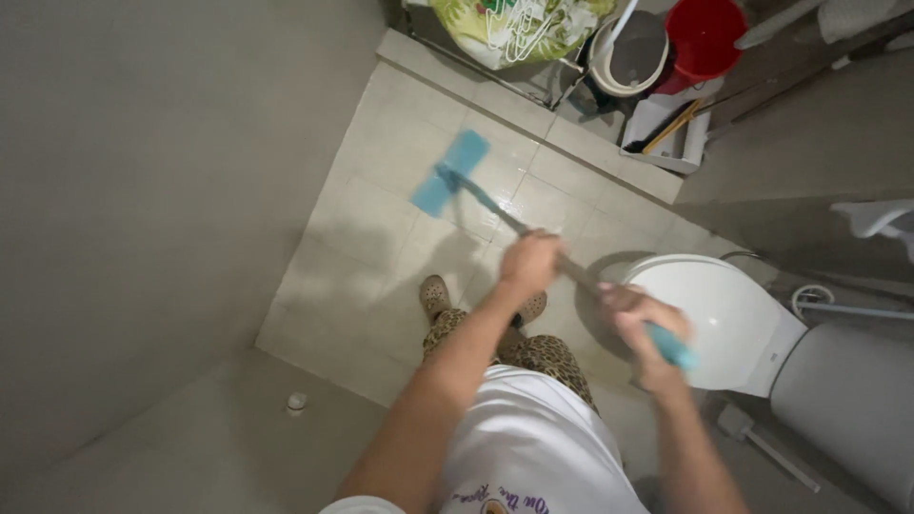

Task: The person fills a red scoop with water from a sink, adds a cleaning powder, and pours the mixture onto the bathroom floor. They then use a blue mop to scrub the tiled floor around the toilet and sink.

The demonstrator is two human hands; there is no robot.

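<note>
Item: long-handled flat mop with a light-blue rectangular head (450,172), head lying on the pale glossy floor tiles (381,238) well ahead of our feet, shaft running back toward us. Our left hand (529,262) is wrapped shut around the middle of the shaft; our right hand (640,328) is closed on the upper end, just above the turquoise grip, beside the white toilet with its lid down (728,319). Hazards, as we judge them — the tiles gleam as though wet, so our patterned slip-on shoes (435,296) could skid on a long push. The upper end of the shaft sits near the toilet and could knock it on a back-stroke. Ahead, the red plastic bucket (705,36), the white round bin (630,57) and the white open box (671,133) stand close together — an overlong stroke could strike them.
</note>
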